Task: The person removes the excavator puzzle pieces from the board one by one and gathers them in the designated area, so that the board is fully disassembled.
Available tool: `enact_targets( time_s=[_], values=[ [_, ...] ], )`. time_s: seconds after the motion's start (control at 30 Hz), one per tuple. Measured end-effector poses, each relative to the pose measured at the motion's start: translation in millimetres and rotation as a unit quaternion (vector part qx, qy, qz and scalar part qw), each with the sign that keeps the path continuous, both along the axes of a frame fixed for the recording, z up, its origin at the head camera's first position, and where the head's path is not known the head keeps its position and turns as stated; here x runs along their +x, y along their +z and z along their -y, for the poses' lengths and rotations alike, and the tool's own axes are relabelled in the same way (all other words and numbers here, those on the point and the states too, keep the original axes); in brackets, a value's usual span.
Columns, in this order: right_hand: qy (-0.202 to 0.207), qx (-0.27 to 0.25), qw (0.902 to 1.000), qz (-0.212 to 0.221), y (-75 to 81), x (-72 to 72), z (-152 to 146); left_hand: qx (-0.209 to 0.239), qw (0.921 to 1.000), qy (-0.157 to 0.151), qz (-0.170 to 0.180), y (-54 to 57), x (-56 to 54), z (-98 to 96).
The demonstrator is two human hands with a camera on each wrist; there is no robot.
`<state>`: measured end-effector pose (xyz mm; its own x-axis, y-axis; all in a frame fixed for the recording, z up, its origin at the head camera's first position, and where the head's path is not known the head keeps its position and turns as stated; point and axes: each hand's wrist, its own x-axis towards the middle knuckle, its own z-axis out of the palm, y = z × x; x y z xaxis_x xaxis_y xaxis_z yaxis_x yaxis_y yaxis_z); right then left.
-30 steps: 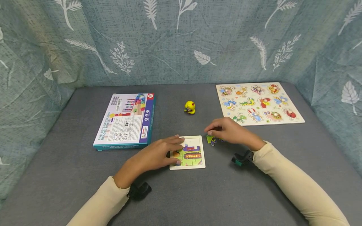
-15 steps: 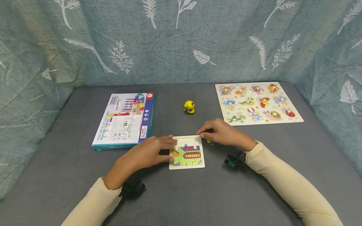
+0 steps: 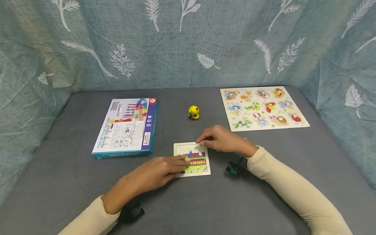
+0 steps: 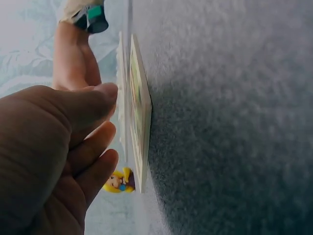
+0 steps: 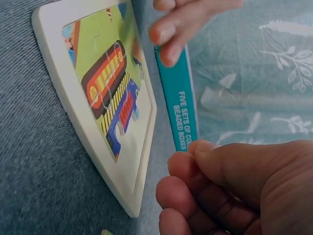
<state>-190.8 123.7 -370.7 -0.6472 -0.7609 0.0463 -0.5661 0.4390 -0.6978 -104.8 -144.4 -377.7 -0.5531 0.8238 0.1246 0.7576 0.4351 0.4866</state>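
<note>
A small cream-framed jigsaw tray [image 3: 185, 148] lies flat in the middle of the table. Its near part holds fitted pieces [image 3: 197, 168], green with a red-and-yellow vehicle track, while the far strip shows bare board. My left hand [image 3: 158, 171] reaches over the left edge, fingers extended onto the picture. At the far right corner hovers my right hand [image 3: 220, 138], thumb and index tips together and the other fingers curled; I cannot tell whether a piece is between them. A sliver of a loose jigsaw piece [image 3: 217, 150] peeks from under the right hand, which hides the rest.
A beaded-column toy box [image 3: 126, 127] lies at the left. A small yellow toy figure [image 3: 193, 112] stands beyond the tray. The wooden insect peg puzzle [image 3: 264, 109] is at the back right. A leaf-patterned cloth [image 3: 176, 55] hangs behind the table.
My right hand has moved left from the loose pieces to the tray's far right corner. My left hand has shifted toward me, still at the tray's left side. The view has shifted slightly.
</note>
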Motion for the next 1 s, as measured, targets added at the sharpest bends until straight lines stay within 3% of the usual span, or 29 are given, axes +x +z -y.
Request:
enact_targets(
  time_s=[0.23, 0.47, 1.0],
  values=[
    [0.011, -0.005, 0.9999, 0.003, -1.7, -0.5, 8.8, 0.009, 0.9994, -0.033, -0.002, -3.0, 2.5, -1.5],
    [0.017, -0.003, 0.9995, 0.028, -3.1, -2.5, 19.6, 0.002, 0.9997, -0.021, 0.008, -5.1, 0.5, -6.0],
    [0.041, 0.008, 0.9981, 0.046, -6.4, -2.9, 44.3, 0.011, 0.9997, -0.021, -0.004, -9.0, 2.8, -10.7]
  ],
)
